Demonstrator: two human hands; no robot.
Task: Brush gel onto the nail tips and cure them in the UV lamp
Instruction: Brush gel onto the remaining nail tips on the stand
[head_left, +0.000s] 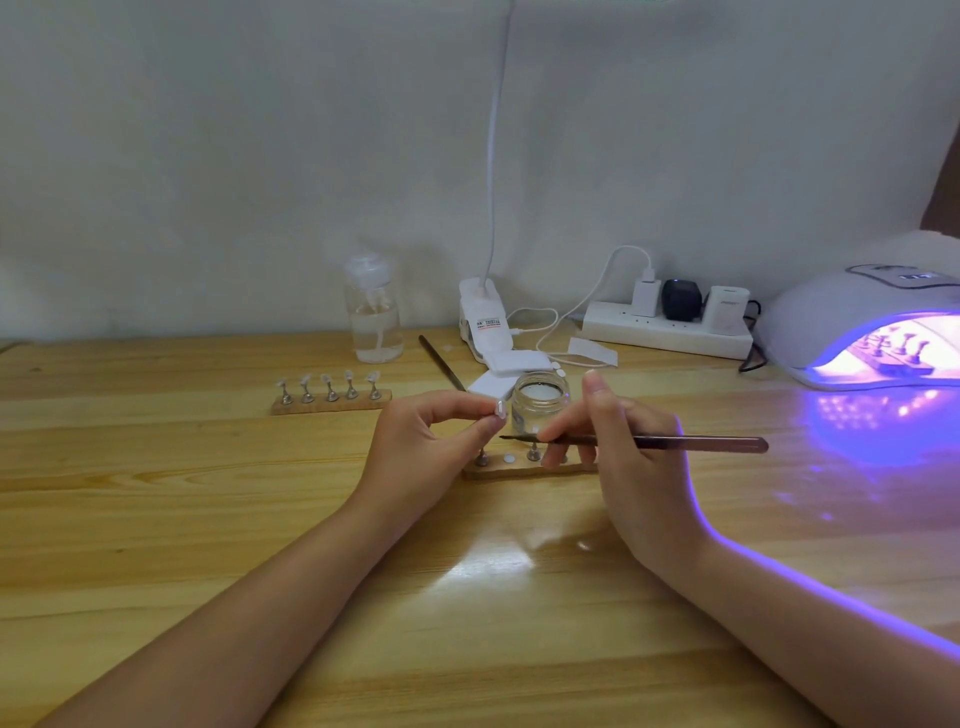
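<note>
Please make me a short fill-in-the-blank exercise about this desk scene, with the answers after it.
1. The right hand holds a ____.
2. The left hand pinches a nail tip in front of the glass ____.
3. The far rack carries ____ nail tips.
4. The lamp glowing purple stands at the table's ____ side.

Answers: brush; jar; five; right

uv lamp (852, 332) cut off right; rack (519, 470) partly behind fingers (563, 436).

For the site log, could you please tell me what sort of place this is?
Probably a home or small-studio nail-art desk: a white dome UV lamp glowing violet, a wooden stand of clear nail tips, and a small glass gel jar on a light wooden table.
</note>
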